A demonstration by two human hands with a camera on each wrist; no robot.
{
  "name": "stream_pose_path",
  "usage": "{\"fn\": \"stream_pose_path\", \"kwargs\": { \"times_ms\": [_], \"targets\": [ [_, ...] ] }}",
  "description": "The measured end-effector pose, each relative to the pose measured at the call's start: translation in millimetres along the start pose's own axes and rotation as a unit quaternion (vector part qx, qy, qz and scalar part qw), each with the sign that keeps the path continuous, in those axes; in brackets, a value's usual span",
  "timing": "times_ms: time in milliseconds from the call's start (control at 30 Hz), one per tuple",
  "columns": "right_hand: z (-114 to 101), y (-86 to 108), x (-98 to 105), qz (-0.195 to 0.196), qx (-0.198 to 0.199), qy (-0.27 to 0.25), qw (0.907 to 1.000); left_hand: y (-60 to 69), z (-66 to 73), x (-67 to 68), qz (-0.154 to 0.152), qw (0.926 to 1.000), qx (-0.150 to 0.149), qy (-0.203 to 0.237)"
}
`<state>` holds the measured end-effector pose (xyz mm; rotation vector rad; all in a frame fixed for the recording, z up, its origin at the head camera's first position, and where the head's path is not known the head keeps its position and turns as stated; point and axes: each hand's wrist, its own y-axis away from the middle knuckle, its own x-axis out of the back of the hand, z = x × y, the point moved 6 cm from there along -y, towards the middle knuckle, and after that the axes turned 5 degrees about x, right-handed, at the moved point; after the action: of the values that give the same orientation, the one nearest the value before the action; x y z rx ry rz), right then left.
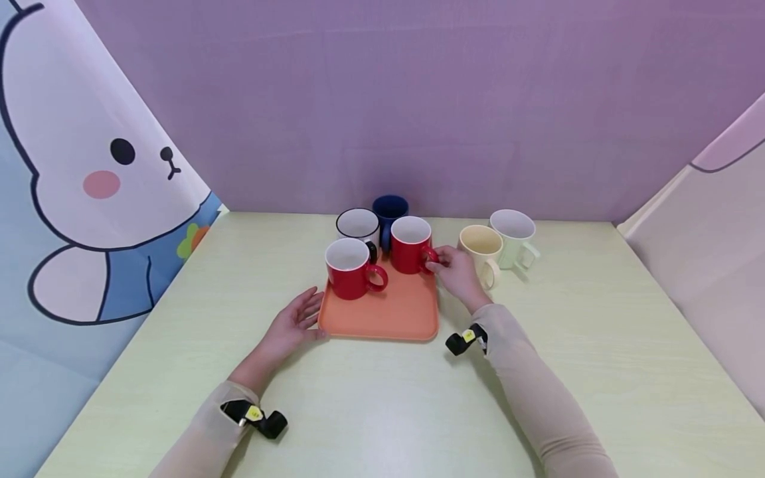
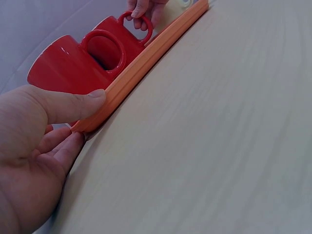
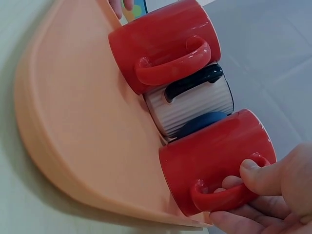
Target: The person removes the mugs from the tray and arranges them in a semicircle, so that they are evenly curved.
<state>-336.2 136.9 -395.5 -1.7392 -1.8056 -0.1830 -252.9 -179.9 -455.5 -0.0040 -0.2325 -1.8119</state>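
My left hand holds the near left corner of an orange tray. In the left wrist view, its thumb lies along the rim and the fingers meet the corner below. A red mug with a white inside stands on the tray's left part, its handle turned right. My right hand pinches the handle of a second red mug at the tray's back right; the right wrist view shows thumb and fingers round that handle. Behind them are a white ribbed mug with black rim and handle, and a dark blue mug.
A cream mug and a pale green mug stand on the pale table, right of the tray and close to my right hand. A purple backdrop rises behind the table, and a cartoon-printed cloth hangs at left.
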Motion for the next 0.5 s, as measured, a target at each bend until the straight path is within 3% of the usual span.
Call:
{"fn": "stream_pose_path", "kwargs": {
  "times_ms": [500],
  "targets": [
    [1.8,3.1,-1.8,0.01,-0.029,0.012,0.9995,0.7,0.3,0.3,-0.001,1.0,-0.007,0.002]
  ]
}}
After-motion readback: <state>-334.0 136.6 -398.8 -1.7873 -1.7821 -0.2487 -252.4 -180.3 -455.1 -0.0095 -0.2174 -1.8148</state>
